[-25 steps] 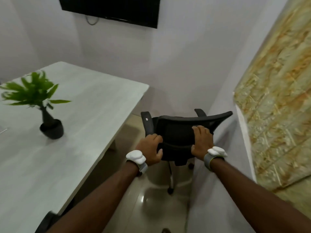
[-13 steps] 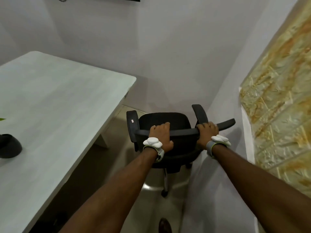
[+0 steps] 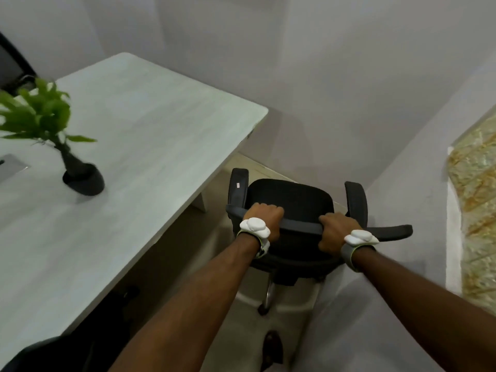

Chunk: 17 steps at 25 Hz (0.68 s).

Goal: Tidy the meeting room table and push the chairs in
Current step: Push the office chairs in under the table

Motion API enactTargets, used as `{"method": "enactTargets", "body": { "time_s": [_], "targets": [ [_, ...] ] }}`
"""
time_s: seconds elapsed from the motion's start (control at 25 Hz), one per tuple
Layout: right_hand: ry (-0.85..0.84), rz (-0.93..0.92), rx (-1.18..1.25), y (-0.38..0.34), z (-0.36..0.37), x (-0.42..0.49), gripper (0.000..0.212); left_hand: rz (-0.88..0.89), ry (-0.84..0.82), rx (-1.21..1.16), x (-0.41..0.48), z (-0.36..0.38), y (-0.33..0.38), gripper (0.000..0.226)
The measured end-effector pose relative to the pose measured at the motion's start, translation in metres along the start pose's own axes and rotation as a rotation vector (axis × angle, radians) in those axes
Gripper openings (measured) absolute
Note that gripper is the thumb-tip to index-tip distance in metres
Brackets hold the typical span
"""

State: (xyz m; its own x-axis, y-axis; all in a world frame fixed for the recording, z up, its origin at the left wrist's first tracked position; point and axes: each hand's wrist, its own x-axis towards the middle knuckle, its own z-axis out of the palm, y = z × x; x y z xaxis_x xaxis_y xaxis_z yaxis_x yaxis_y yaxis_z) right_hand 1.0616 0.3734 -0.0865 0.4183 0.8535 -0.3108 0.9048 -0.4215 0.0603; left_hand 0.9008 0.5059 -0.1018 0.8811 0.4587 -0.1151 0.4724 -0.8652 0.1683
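Chair point(image 3: 290, 197) sits in a corner pocket: back wall point(image 3: 322, 89) at 12, side wall point(image 3: 402, 183) at 3, near the right armrest point(image 3: 355, 200). Table point(image 3: 166, 146) edge blocks 9–10, with a narrow floor strip beside it. Hand room over the tabletop up to the potted plant point(image 3: 83, 178) at 9. Floor passable at 6. Second chair point(image 3: 40, 353) at 7.

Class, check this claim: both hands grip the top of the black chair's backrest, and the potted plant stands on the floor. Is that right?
No: the head view shows the potted plant on the table, not the floor. The left hand and right hand do grip the top of the black chair's backrest.
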Motion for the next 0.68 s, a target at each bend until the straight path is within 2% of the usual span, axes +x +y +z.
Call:
{"method": "enactTargets", "body": {
  "time_s": [0.24, 0.52, 0.68],
  "targets": [
    [0.004, -0.11, 0.024, -0.075, 0.018, -0.044, 0.026, -0.075, -0.021, -0.003, -0.09, 0.003, -0.032, 0.017],
    [-0.056, -0.278, -0.053, -0.118, 0.027, -0.067, 0.028, -0.186, -0.005, -0.005, -0.17, 0.018, -0.037, 0.015],
    [-0.034, -0.407, -0.102, -0.155, 0.019, -0.073, 0.029, -0.301, 0.026, -0.028, -0.218, 0.017, -0.049, 0.017]
  ]
}}
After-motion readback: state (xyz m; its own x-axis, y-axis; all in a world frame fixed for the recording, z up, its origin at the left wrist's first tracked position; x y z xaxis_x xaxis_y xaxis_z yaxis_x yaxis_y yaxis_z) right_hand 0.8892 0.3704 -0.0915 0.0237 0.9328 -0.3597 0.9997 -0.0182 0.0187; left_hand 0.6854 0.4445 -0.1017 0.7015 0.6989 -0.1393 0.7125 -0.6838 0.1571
